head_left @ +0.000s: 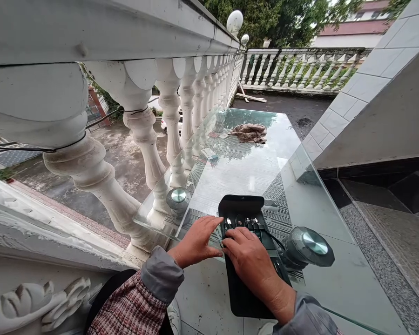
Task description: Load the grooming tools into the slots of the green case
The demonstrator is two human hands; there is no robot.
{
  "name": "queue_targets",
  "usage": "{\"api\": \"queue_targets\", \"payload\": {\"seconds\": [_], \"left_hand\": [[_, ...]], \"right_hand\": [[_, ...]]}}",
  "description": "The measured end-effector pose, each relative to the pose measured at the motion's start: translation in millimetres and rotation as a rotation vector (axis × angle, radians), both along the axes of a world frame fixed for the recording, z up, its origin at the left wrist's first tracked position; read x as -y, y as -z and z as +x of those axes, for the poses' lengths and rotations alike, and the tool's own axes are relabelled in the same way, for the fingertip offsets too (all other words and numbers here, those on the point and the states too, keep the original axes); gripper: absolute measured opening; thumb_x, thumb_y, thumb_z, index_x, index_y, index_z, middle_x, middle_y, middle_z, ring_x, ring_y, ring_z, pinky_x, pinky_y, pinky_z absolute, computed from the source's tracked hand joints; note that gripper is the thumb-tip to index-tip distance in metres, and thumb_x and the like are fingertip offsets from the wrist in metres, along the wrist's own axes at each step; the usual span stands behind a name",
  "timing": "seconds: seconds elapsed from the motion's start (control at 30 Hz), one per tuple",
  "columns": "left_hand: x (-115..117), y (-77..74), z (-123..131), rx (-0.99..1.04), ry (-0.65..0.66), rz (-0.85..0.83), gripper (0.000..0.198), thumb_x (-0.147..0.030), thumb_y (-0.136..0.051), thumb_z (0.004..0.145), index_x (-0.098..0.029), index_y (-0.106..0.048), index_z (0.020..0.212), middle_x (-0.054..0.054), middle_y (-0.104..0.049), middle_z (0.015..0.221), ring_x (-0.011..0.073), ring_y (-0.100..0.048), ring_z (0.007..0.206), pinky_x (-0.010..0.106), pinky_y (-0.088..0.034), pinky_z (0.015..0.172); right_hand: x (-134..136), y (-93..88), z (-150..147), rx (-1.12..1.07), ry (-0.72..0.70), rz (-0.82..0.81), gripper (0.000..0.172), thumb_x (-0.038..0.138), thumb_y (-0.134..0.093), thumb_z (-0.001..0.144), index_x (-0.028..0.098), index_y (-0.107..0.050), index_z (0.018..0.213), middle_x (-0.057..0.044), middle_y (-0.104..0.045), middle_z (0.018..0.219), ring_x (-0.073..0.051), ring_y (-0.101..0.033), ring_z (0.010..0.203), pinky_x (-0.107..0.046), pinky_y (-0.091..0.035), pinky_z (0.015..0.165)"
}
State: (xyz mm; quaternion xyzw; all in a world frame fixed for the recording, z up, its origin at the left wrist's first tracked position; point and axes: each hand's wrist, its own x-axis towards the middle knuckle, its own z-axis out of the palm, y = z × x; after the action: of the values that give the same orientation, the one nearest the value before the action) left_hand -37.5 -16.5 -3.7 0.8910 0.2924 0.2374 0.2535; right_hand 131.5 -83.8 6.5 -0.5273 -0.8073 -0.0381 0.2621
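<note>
A clear glass desk (300,204) leaves room right of centre; lower centre, the half-spread left hand (197,239) borders an open black rectangular case (237,293); the right hand (247,256) curls over it, grip hidden.

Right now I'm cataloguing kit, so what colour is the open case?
The open case is black, best seen in the head view.

Matt, leather-look case (240,293), shiny metal tools (248,222), glossy glass tabletop (226,179), plush-looking cloth (249,134), smooth wall tiles (351,95)
</note>
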Motion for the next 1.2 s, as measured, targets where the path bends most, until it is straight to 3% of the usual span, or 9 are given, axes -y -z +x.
{"api": "queue_targets", "payload": {"seconds": [0.13,0.3,0.6,1.2], "left_hand": [[1,-2.1,0,0.018,0.005,0.015,0.081,-0.034,-0.081,0.060,-0.020,-0.041,0.129,0.012,-0.050,0.127,0.0272,-0.045,0.119,0.044,-0.037,0.101],[5,1.5,8,0.012,-0.053,0.088,0.077,-0.052,-0.076,0.060,-0.016,-0.049,0.123,0.014,-0.052,0.124,0.0286,-0.048,0.115,0.045,-0.039,0.099],[6,3.8,12,-0.064,-0.086,0.119,0.072,-0.043,-0.077,0.064,-0.019,-0.045,0.124,0.012,-0.053,0.124,0.0275,-0.048,0.115,0.045,-0.040,0.098],[9,0.0,19,-0.072,-0.142,0.123,0.067,-0.038,-0.074,0.070,-0.022,-0.042,0.126,0.008,-0.055,0.119,0.0250,-0.050,0.110,0.043,-0.041,0.096]], "right_hand": [[1,-2.3,16,-0.146,-0.014,0.017,0.017,0.016,-0.049,0.084,0.019,-0.065,0.092,-0.007,-0.064,0.099,-0.022,-0.053,0.096,-0.040,-0.044,0.086],[0,-5.6,47,-0.357,0.164,0.032,0.020,0.028,-0.048,0.087,0.022,-0.064,0.097,-0.006,-0.065,0.102,-0.022,-0.055,0.100,-0.043,-0.043,0.091],[3,12.0,65,-0.586,0.371,-0.281,0.028,0.039,-0.048,0.082,0.023,-0.064,0.098,-0.006,-0.064,0.106,-0.023,-0.055,0.102,-0.044,-0.043,0.091],[2,15.9,67,-0.553,0.297,-0.240,0.020,0.034,-0.050,0.082,0.023,-0.065,0.090,-0.006,-0.064,0.103,-0.024,-0.055,0.102,-0.045,-0.042,0.092]]}}
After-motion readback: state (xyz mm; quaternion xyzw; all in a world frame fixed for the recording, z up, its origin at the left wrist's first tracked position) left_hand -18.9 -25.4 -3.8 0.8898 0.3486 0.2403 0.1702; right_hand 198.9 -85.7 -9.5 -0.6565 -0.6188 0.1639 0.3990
